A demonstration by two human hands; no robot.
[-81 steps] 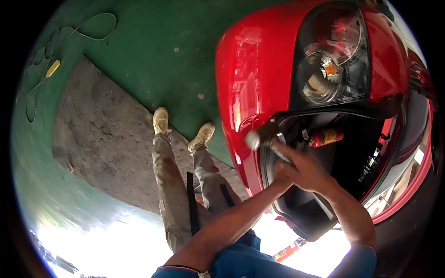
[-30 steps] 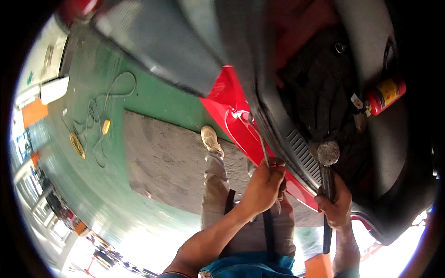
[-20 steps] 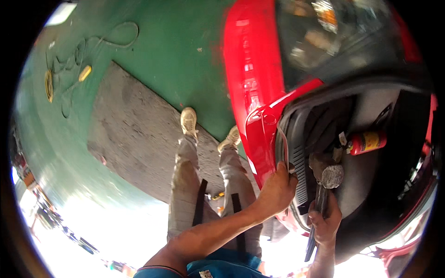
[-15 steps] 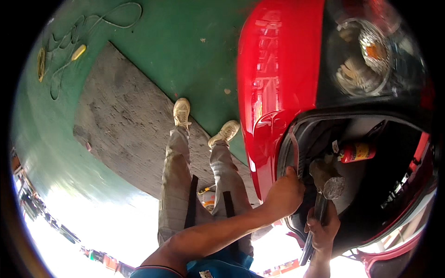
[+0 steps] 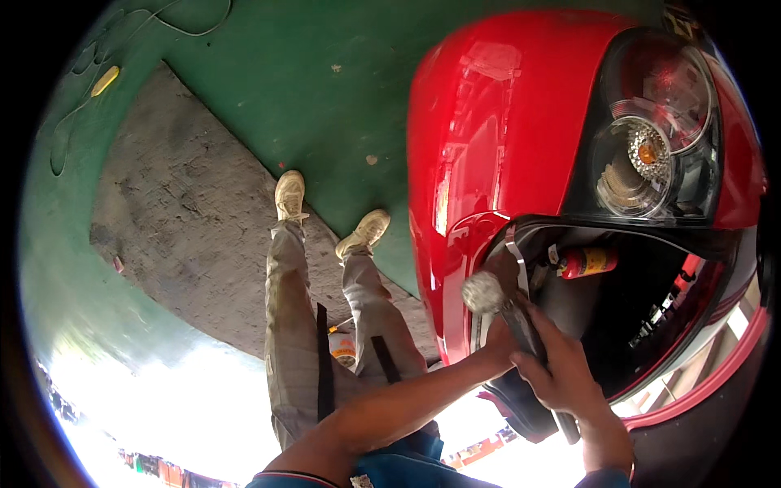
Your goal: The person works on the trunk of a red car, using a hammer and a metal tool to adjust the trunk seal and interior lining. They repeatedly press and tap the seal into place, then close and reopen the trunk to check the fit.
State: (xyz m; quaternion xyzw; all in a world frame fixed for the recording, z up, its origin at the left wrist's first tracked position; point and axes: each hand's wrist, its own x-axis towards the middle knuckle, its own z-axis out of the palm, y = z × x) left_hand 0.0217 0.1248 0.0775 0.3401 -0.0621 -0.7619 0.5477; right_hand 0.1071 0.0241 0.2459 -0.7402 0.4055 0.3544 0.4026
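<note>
My right hand [image 5: 557,366] grips a hammer by its dark handle, its worn, round metal head [image 5: 484,293] raised over the left edge of the boot opening of a red car. Beneath it, my left hand [image 5: 498,350] is wrapped round a thin metal bar [image 5: 513,256] held upright along that edge; part of the hand and bar is hidden by the hammer. The glossy red rear corner [image 5: 464,130] rises beside the opening, with a clear-lensed tail lamp [image 5: 651,163]. Inside the dark boot lies a small red fire extinguisher [image 5: 587,262].
My feet stand on a grey, dirty mat [image 5: 179,195] over a green floor [image 5: 325,98]. Looped grey cable with a yellow piece [image 5: 106,80] lies at upper left. An orange-labelled can [image 5: 342,348] sits between my legs. The red boot lid rim [image 5: 712,382] curves at lower right.
My right hand has swung the hammer leftward and up, from inside the opening to over my left hand and the bar. The view has shifted slightly, showing more tail lamp.
</note>
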